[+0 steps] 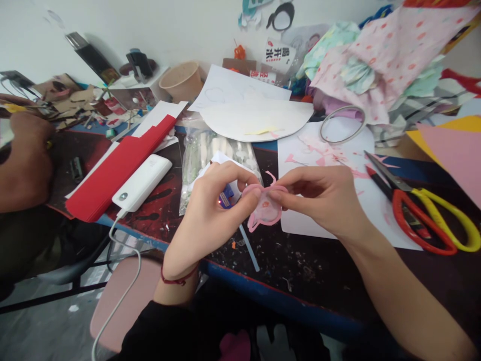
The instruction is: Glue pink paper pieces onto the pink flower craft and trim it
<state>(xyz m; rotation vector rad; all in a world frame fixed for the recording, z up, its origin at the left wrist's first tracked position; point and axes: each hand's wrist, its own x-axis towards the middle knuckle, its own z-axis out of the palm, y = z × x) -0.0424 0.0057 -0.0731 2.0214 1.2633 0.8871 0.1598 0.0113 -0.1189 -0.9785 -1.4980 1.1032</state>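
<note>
Over the near part of the table I hold a small pink felt-like cutout (267, 214) with a pale, patterned inner panel. My left hand (221, 205) pinches its left upper edge between thumb and forefinger. On the opposite upper edge, my right hand (319, 193) has a similar pinch, and a thin pink strip curls up between the hands. Partly hidden behind my left hand is a blue tool (226, 197) with a small lit spot, perhaps a glue gun. A translucent glue stick (250, 249) slants down from beneath the cutout.
Red-handled scissors (421, 220) and yellow-handled scissors (447, 215) lie at right beside white paper (311, 220) with pink scraps. A white power bank (143, 184) with a cable, red sheets (120, 173) and a bag of sticks (195, 150) lie leftward. Another person's arm (28, 155) rests far left.
</note>
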